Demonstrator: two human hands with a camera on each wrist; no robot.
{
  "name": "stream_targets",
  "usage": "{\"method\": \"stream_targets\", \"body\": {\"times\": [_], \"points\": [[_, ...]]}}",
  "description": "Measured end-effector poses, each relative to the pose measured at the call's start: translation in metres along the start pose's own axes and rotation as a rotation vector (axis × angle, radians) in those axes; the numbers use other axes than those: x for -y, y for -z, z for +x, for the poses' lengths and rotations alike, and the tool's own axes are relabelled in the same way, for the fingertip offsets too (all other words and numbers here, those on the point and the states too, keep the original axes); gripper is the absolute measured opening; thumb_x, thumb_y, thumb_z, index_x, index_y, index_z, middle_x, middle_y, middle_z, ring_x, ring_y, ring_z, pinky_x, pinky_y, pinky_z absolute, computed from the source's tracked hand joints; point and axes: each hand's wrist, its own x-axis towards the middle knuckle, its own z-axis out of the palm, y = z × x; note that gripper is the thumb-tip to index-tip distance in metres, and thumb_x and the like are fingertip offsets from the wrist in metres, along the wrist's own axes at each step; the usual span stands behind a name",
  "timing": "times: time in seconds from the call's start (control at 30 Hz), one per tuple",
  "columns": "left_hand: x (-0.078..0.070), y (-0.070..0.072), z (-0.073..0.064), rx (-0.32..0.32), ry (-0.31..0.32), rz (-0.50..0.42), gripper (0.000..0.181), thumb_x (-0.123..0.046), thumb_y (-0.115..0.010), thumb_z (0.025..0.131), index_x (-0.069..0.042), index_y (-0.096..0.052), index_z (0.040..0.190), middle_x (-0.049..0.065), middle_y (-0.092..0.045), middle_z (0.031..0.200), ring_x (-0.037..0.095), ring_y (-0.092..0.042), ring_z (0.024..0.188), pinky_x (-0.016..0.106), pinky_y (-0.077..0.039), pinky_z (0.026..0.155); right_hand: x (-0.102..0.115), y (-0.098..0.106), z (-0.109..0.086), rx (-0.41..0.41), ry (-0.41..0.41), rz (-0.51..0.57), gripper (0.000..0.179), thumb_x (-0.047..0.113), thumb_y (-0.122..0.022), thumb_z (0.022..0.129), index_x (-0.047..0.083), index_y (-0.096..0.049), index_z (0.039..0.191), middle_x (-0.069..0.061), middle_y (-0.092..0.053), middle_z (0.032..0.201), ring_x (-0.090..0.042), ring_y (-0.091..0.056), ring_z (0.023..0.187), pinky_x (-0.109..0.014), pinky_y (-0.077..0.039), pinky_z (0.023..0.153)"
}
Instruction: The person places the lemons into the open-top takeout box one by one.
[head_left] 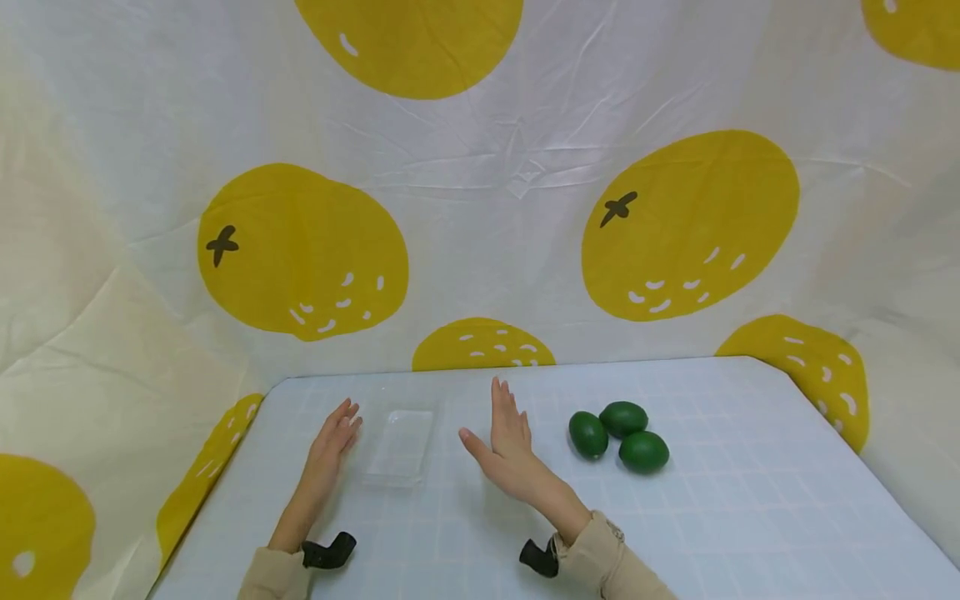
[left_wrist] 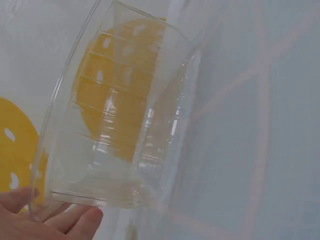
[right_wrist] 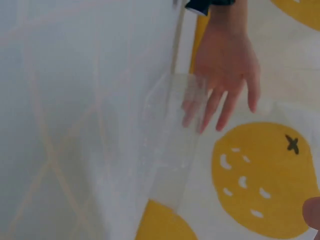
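A clear, shallow plastic container (head_left: 403, 448) stands on the table left of centre, and nothing shows inside it. My left hand (head_left: 328, 457) hovers at its left side with fingers extended. In the left wrist view the fingers (left_wrist: 82, 222) are near the container's edge; whether they touch is hard to tell. To the right of the container my right hand (head_left: 513, 458) is held up, fingers straight and thumb spread, holding nothing. Three smooth dark green oval fruits, like limes or avocados, sit close together farther right: one left (head_left: 588, 435), one behind (head_left: 624, 419), one in front (head_left: 643, 452).
A pale blue checked cloth covers the table (head_left: 750, 500). Behind it and at both sides hangs a white curtain (head_left: 495, 250) printed with large yellow fruit. Each wrist carries a black camera mount, one at the left (head_left: 330, 551) and one at the right (head_left: 539, 557).
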Motion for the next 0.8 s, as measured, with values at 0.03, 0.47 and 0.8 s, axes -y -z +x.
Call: {"method": "stream_targets", "body": {"times": [0.03,0.47,0.8], "points": [[0.003,0.000,0.000,0.018,0.015,-0.104,0.059,-0.029,-0.030,0.111,0.003,-0.011,0.156,0.025,-0.021,0.159,0.030,-0.035,0.142,0.022,-0.035,0.110,-0.002,-0.005,0.003,0.005,-0.005,0.047,0.090,0.045,-0.048,0.103,0.005,0.011,0.157,-0.018,0.010,0.164,-0.036,0.009,0.150,-0.062,0.007,0.116],[0.033,0.000,-0.006,0.173,0.011,-0.391,0.060,-0.025,-0.018,0.110,0.008,0.006,0.154,0.017,-0.021,0.161,0.015,-0.033,0.143,0.018,-0.034,0.109,-0.033,-0.053,0.011,0.175,-0.251,0.613,0.100,0.056,-0.050,0.099,0.010,0.016,0.157,-0.020,0.008,0.164,-0.037,0.003,0.150,-0.062,-0.006,0.117],[0.034,-0.005,-0.006,0.155,0.031,-0.278,0.061,-0.026,-0.022,0.110,0.009,0.003,0.154,0.031,-0.008,0.160,0.046,-0.005,0.147,0.012,-0.032,0.106,-0.054,-0.067,0.010,0.217,-0.135,0.703,0.083,0.037,-0.049,0.104,0.001,0.005,0.157,-0.019,0.001,0.165,-0.034,-0.002,0.151,-0.053,-0.009,0.121]]}}
